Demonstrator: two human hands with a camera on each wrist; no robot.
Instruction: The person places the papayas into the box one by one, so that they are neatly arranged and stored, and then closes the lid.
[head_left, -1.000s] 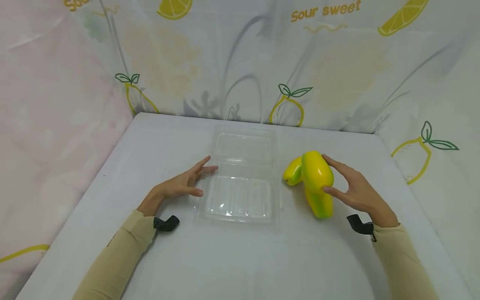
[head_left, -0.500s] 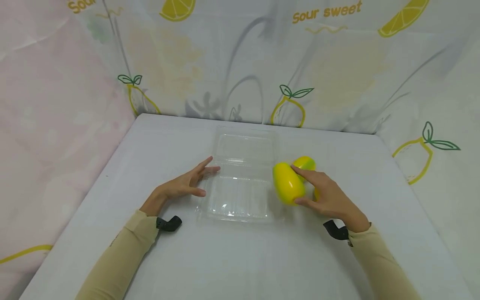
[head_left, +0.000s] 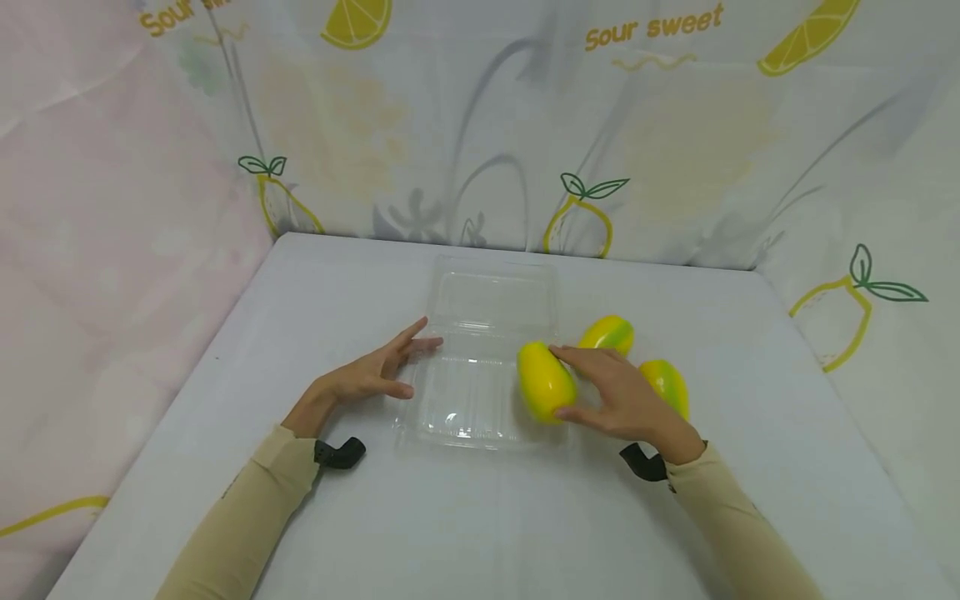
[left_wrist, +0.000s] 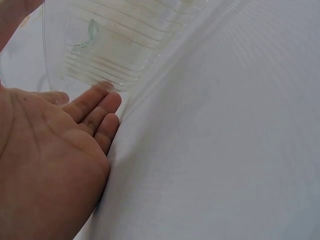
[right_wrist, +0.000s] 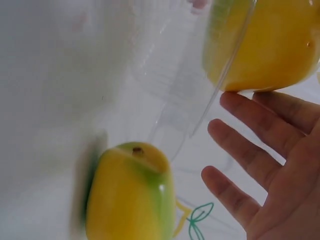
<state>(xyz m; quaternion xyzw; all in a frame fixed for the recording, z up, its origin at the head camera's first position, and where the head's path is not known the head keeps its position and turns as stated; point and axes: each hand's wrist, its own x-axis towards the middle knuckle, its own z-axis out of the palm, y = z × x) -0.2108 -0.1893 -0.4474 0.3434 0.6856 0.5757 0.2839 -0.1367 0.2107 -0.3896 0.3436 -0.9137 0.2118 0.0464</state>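
Note:
A clear plastic clamshell box (head_left: 480, 392) lies with its lid (head_left: 495, 296) folded back, away from the person. The left hand (head_left: 375, 371) is at the box's left side, fingers spread, fingertips at its edge. In the left wrist view, the fingers (left_wrist: 97, 107) lie against the ribbed plastic wall. My right hand (head_left: 618, 396) pinches a glossy yellow mango (head_left: 546, 382) between thumb and fingers, over the right side of the box. That mango (right_wrist: 265, 45) appears partly behind the clear rim in the right wrist view.
Two more yellow-green mangoes lie on the white table right of the box: one mango (head_left: 607, 333) behind the right hand, another mango (head_left: 666, 387) beside the wrist. A lemon-print cloth (head_left: 450, 125) hangs behind the table.
The right hand has carried the mango left and toward the person, from above the other two mangoes to over the box. The left hand has stayed at the box's left edge.

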